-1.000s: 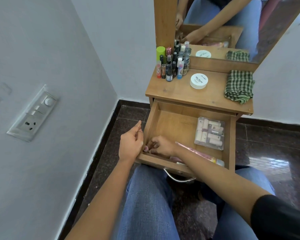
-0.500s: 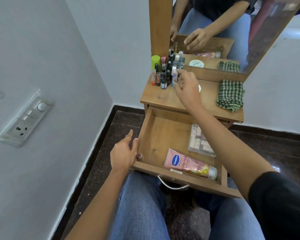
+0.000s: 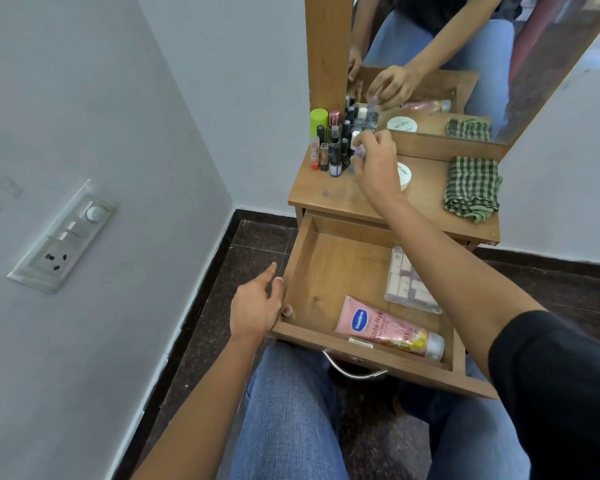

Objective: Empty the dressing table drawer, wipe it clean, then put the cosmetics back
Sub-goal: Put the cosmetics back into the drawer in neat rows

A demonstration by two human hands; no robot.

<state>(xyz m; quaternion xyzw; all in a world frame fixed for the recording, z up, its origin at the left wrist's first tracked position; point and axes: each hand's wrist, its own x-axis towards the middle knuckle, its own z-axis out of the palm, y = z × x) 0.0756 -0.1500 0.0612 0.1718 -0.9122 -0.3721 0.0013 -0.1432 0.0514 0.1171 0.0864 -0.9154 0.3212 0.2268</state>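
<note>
Head view: I see the right hand (image 3: 378, 168) up over the table (image 3: 426, 202), pinching a small bottle (image 3: 359, 152) beside the bottle cluster (image 3: 333, 147).
Changed: a second ago that hand was down in the drawer (image 3: 296, 258); it has carried the bottle out, so I judge emptying is under way.
Left hand (image 3: 257, 306): grips the drawer's left front corner.
In drawer: one pink tube (image 3: 385, 329), one clear pouch (image 3: 406, 285).
On table: one white jar (image 3: 404, 174), one folded cloth (image 3: 471, 188); bottles too crowded to count.
</note>
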